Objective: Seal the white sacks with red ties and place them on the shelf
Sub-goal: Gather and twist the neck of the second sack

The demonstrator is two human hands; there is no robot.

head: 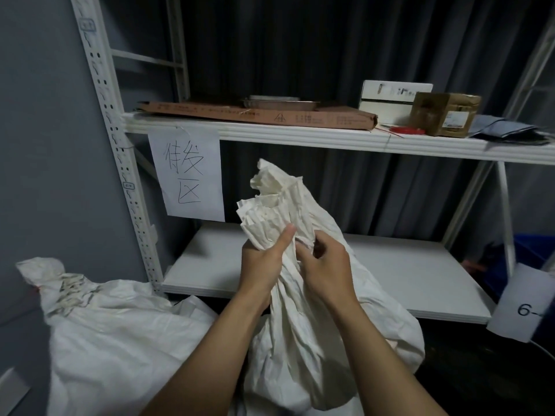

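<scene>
A white woven sack (315, 340) stands upright in front of me, its mouth bunched into a crumpled neck. My left hand (264, 259) grips that neck from the left with the thumb pointing up. My right hand (324, 259) pinches the gathered folds from the right. A second white sack (114, 340) lies at the lower left, its neck tied with a bit of red showing at its left side. Red ties (405, 130) lie on the upper shelf (270, 133). The lower shelf (405, 274) is behind the held sack.
A white metal rack upright (120, 151) rises at the left. A paper sign (187, 175) hangs from the upper shelf. On that shelf lie flat cardboard (255, 114), a white box (393, 97) and a brown box (444, 114). A blue bin (534, 253) sits at right.
</scene>
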